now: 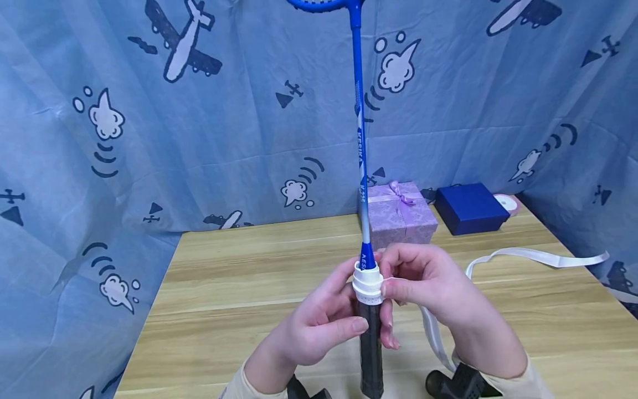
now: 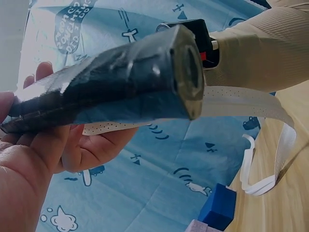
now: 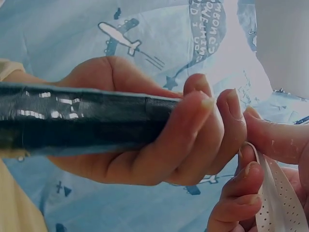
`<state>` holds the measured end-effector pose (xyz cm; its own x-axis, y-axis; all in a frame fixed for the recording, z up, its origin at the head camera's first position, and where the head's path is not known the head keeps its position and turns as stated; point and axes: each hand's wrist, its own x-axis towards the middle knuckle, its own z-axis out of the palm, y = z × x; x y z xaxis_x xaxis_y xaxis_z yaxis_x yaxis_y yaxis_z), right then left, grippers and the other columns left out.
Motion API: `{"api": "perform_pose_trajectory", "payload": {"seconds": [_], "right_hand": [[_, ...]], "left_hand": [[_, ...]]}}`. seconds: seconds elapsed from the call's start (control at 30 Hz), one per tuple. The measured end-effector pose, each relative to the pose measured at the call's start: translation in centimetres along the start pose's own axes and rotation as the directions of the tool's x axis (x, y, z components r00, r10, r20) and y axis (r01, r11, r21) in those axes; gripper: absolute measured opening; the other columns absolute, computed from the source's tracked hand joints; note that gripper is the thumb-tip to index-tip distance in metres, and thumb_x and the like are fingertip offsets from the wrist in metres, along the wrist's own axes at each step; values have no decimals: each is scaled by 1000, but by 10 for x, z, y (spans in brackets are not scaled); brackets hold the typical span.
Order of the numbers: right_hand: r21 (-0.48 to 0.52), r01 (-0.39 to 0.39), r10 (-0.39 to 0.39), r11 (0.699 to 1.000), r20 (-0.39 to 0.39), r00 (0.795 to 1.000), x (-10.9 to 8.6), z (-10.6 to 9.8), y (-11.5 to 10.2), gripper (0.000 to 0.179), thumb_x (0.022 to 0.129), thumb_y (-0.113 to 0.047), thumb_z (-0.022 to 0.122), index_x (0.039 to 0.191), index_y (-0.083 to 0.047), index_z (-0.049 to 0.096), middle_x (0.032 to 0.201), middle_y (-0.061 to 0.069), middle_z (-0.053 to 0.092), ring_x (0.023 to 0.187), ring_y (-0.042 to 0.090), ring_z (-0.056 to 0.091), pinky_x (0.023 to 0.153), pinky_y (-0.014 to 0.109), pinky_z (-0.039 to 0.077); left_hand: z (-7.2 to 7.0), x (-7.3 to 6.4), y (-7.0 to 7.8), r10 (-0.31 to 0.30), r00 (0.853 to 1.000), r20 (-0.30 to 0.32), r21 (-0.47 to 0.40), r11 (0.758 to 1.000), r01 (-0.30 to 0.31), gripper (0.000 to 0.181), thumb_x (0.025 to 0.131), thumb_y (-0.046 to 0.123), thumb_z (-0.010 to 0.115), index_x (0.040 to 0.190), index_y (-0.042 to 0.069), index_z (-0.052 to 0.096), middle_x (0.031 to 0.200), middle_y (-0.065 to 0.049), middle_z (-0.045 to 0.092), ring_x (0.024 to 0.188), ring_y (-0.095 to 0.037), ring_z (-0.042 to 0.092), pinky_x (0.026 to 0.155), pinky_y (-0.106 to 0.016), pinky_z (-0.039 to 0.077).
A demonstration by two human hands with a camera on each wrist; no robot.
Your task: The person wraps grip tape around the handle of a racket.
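Observation:
A blue badminton racket (image 1: 361, 127) stands upright with its head cut off at the top of the head view. My left hand (image 1: 319, 321) grips its black handle (image 1: 371, 349), thumb in front and fingers curled behind. White perforated grip tape (image 1: 368, 285) circles the handle's upper end in several turns. At those turns my right hand (image 1: 431, 280) pinches the tape between thumb and fingers. From there the loose white strip (image 3: 275, 198) hangs down in the right wrist view, and its tail (image 1: 543, 256) arcs over the table at the right.
A wooden table (image 1: 239, 282) lies below the hands. Behind it hangs a blue patterned curtain (image 1: 224, 138). At the back right sit a purple gift box (image 1: 404, 221), a dark blue box (image 1: 471, 209) and a roll of ribbon (image 1: 507, 204).

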<state>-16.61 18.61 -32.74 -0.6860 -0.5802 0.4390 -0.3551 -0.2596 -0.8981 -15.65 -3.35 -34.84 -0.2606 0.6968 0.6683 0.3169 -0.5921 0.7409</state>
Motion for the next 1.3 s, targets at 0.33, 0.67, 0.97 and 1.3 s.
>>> {"api": "perform_pose_trajectory", "payload": {"seconds": [0.33, 0.67, 0.97, 1.3], "right_hand": [[42, 5, -6, 999, 27, 1000, 1, 2, 1, 11, 98, 6, 62, 100, -5, 61, 98, -3, 69, 83, 12, 70, 76, 27, 58], [94, 107, -107, 990, 3, 994, 4, 8, 14, 39, 99, 9, 59, 132, -9, 67, 124, 2, 71, 109, 17, 68, 95, 27, 57], [209, 75, -72, 975, -21, 997, 6, 13, 10, 53, 96, 20, 49, 145, -3, 50, 125, 10, 74, 108, 17, 73, 97, 29, 58], [137, 93, -83, 986, -75, 994, 4, 12, 12, 57, 97, 16, 54, 150, -8, 54, 127, 5, 72, 112, 17, 71, 96, 28, 58]], "left_hand": [[-1, 0, 1, 7, 1000, 15, -12, 1000, -7, 76, 92, -28, 32, 153, -16, -12, 106, -44, 42, 83, -55, 60, 90, -57, 61], [-6, -1, 6, -11, 999, 35, -71, 997, 13, 78, 96, -23, 30, 157, -7, -15, 106, -48, 44, 86, -61, 60, 92, -59, 60], [-8, -2, 8, -13, 1000, 24, -14, 1000, 13, 81, 98, -21, 31, 157, -3, -21, 109, -49, 47, 88, -59, 65, 92, -57, 60], [-4, -5, 6, -128, 981, -149, 79, 987, 141, 81, 99, -18, 44, 161, 5, -2, 110, -43, 57, 93, -52, 68, 91, -52, 62]]}}
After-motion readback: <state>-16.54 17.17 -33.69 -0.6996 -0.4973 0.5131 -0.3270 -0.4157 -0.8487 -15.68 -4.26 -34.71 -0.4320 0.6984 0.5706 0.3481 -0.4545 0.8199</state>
